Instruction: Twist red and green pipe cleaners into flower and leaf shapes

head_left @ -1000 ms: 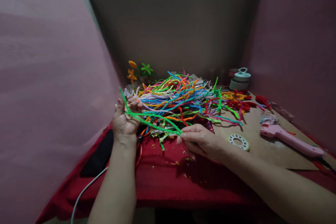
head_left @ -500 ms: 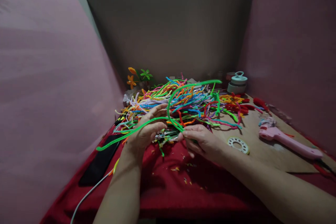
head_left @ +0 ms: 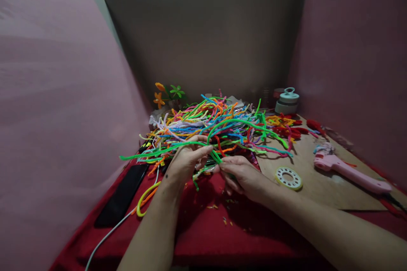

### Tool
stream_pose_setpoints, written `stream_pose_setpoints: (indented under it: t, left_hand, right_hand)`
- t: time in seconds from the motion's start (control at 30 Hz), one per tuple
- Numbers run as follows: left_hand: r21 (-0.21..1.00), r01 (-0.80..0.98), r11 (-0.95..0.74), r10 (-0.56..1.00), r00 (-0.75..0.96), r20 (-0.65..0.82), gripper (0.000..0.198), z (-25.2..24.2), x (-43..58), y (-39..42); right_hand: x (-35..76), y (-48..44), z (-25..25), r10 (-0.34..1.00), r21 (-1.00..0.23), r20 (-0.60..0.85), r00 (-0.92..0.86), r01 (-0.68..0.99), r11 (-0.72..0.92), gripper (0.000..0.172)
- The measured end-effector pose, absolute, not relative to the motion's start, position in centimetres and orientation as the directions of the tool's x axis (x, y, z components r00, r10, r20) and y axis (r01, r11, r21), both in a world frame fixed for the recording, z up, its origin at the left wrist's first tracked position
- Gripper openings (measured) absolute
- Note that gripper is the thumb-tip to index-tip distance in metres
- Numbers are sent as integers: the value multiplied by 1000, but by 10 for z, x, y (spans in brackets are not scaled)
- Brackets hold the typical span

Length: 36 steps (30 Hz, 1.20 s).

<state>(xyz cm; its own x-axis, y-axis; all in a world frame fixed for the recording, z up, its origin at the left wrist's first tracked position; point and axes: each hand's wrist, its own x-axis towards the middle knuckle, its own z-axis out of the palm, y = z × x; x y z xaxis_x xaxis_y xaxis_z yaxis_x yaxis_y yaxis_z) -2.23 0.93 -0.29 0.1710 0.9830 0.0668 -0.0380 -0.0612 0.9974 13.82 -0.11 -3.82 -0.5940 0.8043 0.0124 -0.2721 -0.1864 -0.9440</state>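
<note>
Long green pipe cleaners (head_left: pixel 159 151) cross between my two hands; one part stretches far left and another curves up and right over the pile. My right hand (head_left: pixel 237 173) pinches them where they come together. My left hand (head_left: pixel 192 156) is curled around the green strands, thumb and fingers close together near the crossing. Behind both hands lies a large heap of many-coloured pipe cleaners (head_left: pixel 190 125).
A black phone (head_left: pixel 122 194) and a white cable (head_left: pixel 106 237) lie left on the red cloth (head_left: pixel 206 237). On the board (head_left: pixel 318 186) at right are a tape roll (head_left: pixel 288 178) and a pink tool (head_left: pixel 352 173). Orange flowers (head_left: pixel 159 100) stand behind.
My left hand has moved slightly right and closed in on the green strands. The upper green loop has dropped lower, and its left end has risen a little.
</note>
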Motion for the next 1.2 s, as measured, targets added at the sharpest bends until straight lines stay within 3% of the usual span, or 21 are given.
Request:
stream_pose_setpoints:
  t: [0.17, 0.4, 0.63, 0.77, 0.93, 1.2]
  left_hand:
    - [995, -70, -71, 989, 125, 79, 21, 0, -20, 8]
    - [990, 95, -104, 992, 88, 95, 15, 7, -24, 3]
    - [996, 77, -42, 984, 178, 27, 16, 9, -28, 0]
    - [997, 57, -50, 963, 266, 33, 16, 6, -31, 2]
    - [993, 121, -20, 920, 392, -29, 14, 8, -27, -3]
    - [973, 230, 10, 870, 477, -122, 15, 10, -18, -9]
  right_hand:
    - [137, -1, -43, 766, -943, -24, -642, -239, -230, 20]
    - [139, 3, -42, 683, -903, -51, -729, -258, -343, 26]
    - [141, 4, -44, 655, -899, -59, -753, -245, -363, 19]
    - [142, 6, -39, 737, -891, -53, -674, -301, -340, 12]
    - [144, 11, -36, 836, -866, 20, -548, -427, -259, 20]
    - [145, 14, -32, 838, -875, 112, -534, -453, -172, 31]
